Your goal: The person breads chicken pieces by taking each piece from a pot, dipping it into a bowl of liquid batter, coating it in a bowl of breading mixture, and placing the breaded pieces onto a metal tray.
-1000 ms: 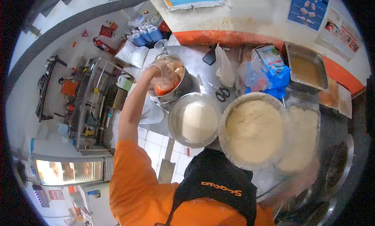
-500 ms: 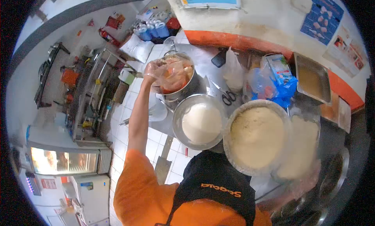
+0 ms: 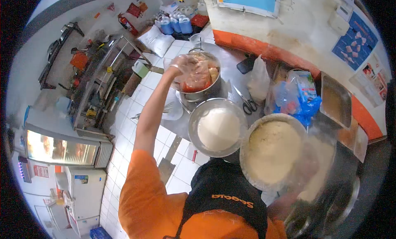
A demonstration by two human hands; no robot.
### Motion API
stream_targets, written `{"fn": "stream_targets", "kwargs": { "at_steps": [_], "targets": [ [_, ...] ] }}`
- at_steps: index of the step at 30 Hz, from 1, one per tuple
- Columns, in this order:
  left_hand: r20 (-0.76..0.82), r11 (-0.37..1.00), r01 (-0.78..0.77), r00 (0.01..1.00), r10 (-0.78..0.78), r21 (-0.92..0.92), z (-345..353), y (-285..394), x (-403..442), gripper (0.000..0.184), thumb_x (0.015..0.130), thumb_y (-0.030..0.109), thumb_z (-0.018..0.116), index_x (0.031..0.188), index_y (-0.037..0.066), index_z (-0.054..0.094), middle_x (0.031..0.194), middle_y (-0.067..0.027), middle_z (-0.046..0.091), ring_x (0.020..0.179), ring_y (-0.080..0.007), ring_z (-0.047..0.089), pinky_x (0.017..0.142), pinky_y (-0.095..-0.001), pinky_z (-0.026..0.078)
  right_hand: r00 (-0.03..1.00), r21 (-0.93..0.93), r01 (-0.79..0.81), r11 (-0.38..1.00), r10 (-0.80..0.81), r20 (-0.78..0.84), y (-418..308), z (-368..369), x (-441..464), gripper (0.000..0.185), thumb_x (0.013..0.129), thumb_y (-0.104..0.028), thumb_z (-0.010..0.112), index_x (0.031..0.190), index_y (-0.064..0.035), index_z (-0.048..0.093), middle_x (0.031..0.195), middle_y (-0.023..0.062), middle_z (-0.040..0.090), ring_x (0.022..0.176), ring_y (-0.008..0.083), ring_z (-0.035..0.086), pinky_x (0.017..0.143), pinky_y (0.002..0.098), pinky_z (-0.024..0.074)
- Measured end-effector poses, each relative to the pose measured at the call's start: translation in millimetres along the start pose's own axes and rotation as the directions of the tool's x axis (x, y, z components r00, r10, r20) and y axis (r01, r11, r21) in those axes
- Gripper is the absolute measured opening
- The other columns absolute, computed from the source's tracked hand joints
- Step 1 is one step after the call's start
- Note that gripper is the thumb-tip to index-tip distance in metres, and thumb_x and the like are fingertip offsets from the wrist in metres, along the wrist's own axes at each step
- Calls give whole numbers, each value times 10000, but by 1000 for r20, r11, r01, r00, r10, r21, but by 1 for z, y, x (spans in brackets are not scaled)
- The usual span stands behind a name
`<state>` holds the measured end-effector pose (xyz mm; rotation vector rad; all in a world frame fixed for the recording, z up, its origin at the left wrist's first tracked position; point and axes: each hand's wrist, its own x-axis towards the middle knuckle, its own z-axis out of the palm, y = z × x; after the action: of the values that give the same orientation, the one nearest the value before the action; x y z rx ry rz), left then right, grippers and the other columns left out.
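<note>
My left hand (image 3: 181, 65), in a loose clear plastic glove or bag, is at the left rim of a metal pot (image 3: 201, 94) that holds pale pieces and something red-orange. Its fingers are hidden by plastic and blur. Nearer me stands a metal bowl (image 3: 194, 133) with a smooth pale mixture (image 3: 218, 128). To its right is a large round container (image 3: 246, 156) of pale powder (image 3: 274, 150). My right hand (image 3: 307, 166) is a faint blur over that container's right edge, beside a tray of pale powder (image 3: 321, 156). Its fingers cannot be made out.
Black-handled scissors (image 3: 249, 107), a dark phone (image 3: 246, 65), a white plastic bag (image 3: 258, 80) and a blue bag (image 3: 309, 109) lie on the counter. Behind them is a metal tray (image 3: 336, 99). A whisk (image 3: 165, 110) lies left of the bowl. Round pans (image 3: 342, 206) are at lower right.
The view has turned, so the counter appears further right. My left hand stays at the pot, now at its left rim. My right hand has moved up toward the large container and tray.
</note>
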<state>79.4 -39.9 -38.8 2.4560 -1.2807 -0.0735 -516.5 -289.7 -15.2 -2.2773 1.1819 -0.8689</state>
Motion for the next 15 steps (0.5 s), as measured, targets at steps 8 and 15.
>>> {"fn": "stream_targets", "kwargs": {
  "at_steps": [8, 15],
  "targets": [
    [81, 933, 8, 996, -40, 360, 41, -34, 16, 279, 847, 165, 710, 1111, 74, 704, 927, -147, 713, 828, -209, 671, 792, -329, 540, 1000, -163, -4, 987, 4, -1, 43, -3, -27, 185, 905, -141, 645, 1001, -7, 728, 926, 152, 730, 857, 291, 701, 777, 382, 538],
    [-39, 995, 91, 995, -93, -52, 74, -85, 6, 264, 854, 171, 702, 1103, 83, 705, 913, -167, 704, 828, -214, 667, 792, -338, 536, 995, -157, 46, 986, -59, -81, 65, -15, -62, 171, 913, -91, 636, 1013, 23, 714, 935, 175, 729, 863, 285, 709, 789, 358, 549]
  ]
}}
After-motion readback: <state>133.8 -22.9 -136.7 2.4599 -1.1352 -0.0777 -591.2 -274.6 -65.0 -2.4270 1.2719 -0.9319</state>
